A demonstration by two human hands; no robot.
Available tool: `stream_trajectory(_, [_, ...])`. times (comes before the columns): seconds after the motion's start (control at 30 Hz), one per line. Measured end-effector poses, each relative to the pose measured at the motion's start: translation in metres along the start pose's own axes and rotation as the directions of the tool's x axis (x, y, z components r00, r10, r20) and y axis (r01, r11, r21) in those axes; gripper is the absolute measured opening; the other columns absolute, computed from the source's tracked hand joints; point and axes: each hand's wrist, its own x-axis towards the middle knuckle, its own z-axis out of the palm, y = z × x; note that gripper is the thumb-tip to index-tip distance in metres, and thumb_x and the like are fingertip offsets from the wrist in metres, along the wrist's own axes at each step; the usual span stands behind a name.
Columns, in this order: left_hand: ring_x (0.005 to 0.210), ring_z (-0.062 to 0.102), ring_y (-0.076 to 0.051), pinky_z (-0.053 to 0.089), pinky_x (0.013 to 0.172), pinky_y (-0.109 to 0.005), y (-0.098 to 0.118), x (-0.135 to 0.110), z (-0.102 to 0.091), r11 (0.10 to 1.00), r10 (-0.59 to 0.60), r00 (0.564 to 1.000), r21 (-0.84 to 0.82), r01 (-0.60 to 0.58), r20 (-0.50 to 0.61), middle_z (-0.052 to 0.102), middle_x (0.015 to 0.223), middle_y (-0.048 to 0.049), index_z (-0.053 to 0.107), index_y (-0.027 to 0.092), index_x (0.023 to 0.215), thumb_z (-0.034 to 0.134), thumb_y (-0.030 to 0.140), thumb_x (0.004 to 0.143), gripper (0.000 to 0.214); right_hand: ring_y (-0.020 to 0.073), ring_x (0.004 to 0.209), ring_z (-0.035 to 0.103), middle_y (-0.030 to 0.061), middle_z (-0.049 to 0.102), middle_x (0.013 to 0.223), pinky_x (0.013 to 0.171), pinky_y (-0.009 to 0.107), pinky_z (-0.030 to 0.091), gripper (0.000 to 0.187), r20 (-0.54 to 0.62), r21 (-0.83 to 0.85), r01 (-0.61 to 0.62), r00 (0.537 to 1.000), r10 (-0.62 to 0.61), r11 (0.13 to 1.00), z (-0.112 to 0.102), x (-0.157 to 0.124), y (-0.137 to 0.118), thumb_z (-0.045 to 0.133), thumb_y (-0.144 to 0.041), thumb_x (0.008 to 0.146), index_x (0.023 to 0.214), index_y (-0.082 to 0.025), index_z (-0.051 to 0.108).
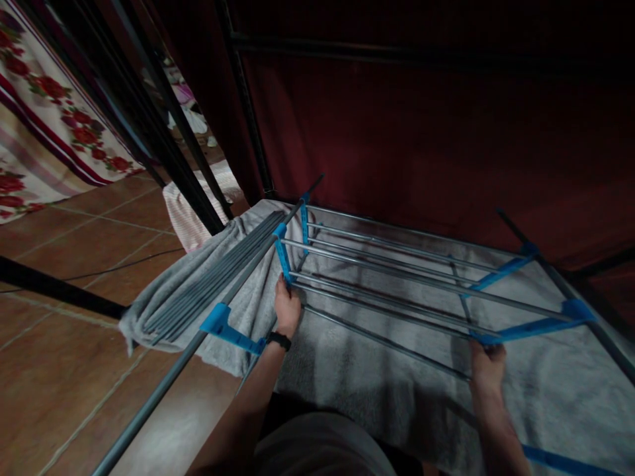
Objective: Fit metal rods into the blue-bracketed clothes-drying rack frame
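Your left hand (288,305) gripped a blue bracket (282,256) on the metal rack (397,270); your shadowed right hand (487,363) seemingly held the opposite bracket (533,328).

From my end, the left hand (286,309) shows its back, its fingertips partly hidden at the rack (421,270). The right hand's (489,370) fingertips are lost beneath a blue bracket (538,324). I lose the left pole (150,403) at the bottom edge and the right pole (612,350) at the right edge; another blue piece (560,459) is cropped below. The floral cloth (82,119) runs off left, and I can't identify the dim clutter (184,96) behind the posts (141,122).
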Motion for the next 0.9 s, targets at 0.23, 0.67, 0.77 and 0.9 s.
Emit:
stream_trajectory(0.23, [0.122,0.057,-0.030,0.044,0.108,-0.052,0.007,-0.037,-0.009,0.934,0.325,0.942,0.128,-0.333,0.081,0.064,0.123,-0.0152,0.061,0.019,0.123,0.046,0.012,0.093,0.034,0.0309,0.119,0.058,0.0128,0.063,0.124,0.105,0.050,0.046,0.051,0.322,-0.136,0.273,0.921,-0.218,0.952,0.013,-0.087,0.023,0.049,-0.056,0.091,0.126,-0.021,0.061])
stream_trajectory(0.67, [0.109,0.059,-0.024,0.043,0.101,-0.040,0.032,-0.069,0.010,0.604,0.583,0.353,-0.100,-0.790,0.732,0.069,0.115,-0.0096,0.070,0.020,0.116,0.051,0.043,0.104,0.033,0.0289,0.107,0.063,0.0089,0.069,0.107,0.094,0.046,0.046,0.030,0.590,-0.163,0.700,0.634,-0.500,0.695,0.027,-0.108,0.019,0.047,-0.046,0.101,0.110,-0.025,0.067])
stream_trajectory(0.77, [0.107,0.059,-0.023,0.042,0.099,-0.039,0.033,-0.071,0.009,0.575,0.565,0.339,-0.064,-0.816,0.752,0.069,0.112,-0.0095,0.070,0.019,0.117,0.048,0.036,0.105,0.030,0.0289,0.107,0.062,0.0094,0.068,0.107,0.093,0.046,0.046,0.031,0.579,-0.171,0.693,0.645,-0.498,0.700,0.026,-0.107,0.021,0.047,-0.047,0.101,0.109,-0.024,0.066])
stream_trajectory(0.9, [0.104,0.060,-0.023,0.041,0.098,-0.039,0.040,-0.073,0.008,0.568,0.546,0.346,-0.034,-0.822,0.763,0.069,0.109,-0.0092,0.069,0.019,0.119,0.045,0.032,0.106,0.030,0.0280,0.110,0.061,0.0091,0.068,0.111,0.096,0.045,0.045,0.032,0.587,-0.183,0.680,0.654,-0.476,0.710,0.025,-0.107,0.016,0.046,-0.048,0.101,0.112,-0.025,0.065])
